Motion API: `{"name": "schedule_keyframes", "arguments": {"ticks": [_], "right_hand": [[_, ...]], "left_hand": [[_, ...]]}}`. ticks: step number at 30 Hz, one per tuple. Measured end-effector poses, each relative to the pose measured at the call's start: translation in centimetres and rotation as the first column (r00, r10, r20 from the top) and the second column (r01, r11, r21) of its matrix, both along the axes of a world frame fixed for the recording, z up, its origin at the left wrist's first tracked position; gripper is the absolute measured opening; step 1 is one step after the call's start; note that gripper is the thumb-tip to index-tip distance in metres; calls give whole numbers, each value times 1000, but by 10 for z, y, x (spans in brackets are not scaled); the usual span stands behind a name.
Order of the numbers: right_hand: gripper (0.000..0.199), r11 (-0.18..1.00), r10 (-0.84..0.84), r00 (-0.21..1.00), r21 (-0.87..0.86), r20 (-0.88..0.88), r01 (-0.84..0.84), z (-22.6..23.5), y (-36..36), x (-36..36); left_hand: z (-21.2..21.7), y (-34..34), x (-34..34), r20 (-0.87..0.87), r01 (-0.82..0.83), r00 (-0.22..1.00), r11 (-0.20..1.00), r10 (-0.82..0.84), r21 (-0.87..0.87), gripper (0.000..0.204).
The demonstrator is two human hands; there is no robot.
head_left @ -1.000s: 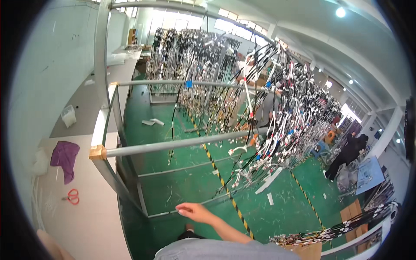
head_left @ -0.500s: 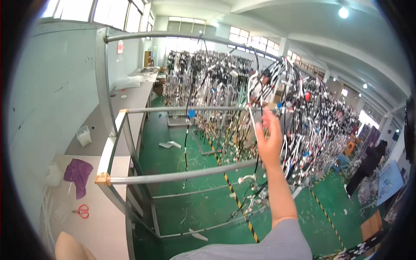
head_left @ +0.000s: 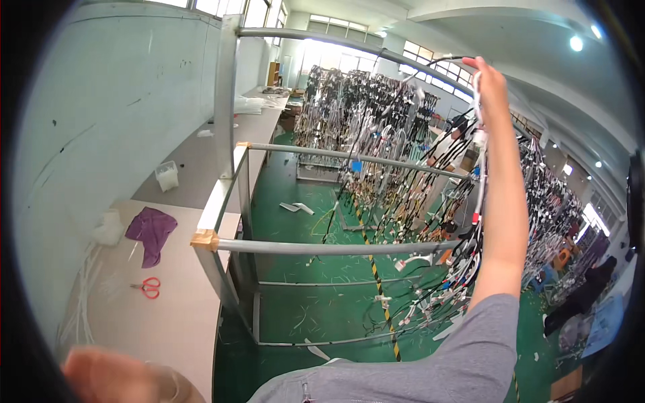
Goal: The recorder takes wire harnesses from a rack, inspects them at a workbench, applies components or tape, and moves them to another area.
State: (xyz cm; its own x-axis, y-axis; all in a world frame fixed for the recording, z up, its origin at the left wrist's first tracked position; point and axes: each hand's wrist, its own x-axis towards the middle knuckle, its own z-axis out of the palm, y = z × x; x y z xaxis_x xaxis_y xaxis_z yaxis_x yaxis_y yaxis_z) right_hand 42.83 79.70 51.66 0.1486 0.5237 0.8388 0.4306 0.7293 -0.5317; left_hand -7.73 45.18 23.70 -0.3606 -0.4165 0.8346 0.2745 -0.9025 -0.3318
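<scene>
The right hand (head_left: 489, 80) is raised high, arm extended upward. Its fingers (head_left: 478, 65) are clenched on a wire harness (head_left: 478, 168), gripping the upper end of the bundle. From the fingers, the harness hangs straight down alongside the forearm, white and black wires with small coloured connectors. The top rail (head_left: 349, 44) of the metal rack lies just beside and left of the fingers. A second rail (head_left: 349, 156) and a third rail (head_left: 322, 248) run below the fingers, well apart from them. More harnesses (head_left: 376, 121) hang on racks behind.

The left hand (head_left: 107, 376) appears blurred at the lower edge; the state of its fingers cannot be told. Above it on the worktop (head_left: 181, 322) lie red-handled scissors (head_left: 148, 287) and a purple cloth (head_left: 152, 230).
</scene>
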Motion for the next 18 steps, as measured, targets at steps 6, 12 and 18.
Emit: {"name": "schedule_keyframes", "arguments": {"ticks": [6, 12, 18], "right_hand": [[37, 965, -250, 968, 76, 5, 249, 18, -61, 20], [32, 988, -140, 965, 90, 224, 122, 45, -21, -82], [29, 918, 138, 974, -392, 181, -57, 92, 53, -207]], "left_hand": [[-2, 137, 46, -454, -346, 864, 399, -218, -849, 46], [-49, 210, 50, -703, -650, 711, 407, 28, -642, 56], [-85, 222, 28, -746, -764, 643, 209, 171, -611, 48]]}}
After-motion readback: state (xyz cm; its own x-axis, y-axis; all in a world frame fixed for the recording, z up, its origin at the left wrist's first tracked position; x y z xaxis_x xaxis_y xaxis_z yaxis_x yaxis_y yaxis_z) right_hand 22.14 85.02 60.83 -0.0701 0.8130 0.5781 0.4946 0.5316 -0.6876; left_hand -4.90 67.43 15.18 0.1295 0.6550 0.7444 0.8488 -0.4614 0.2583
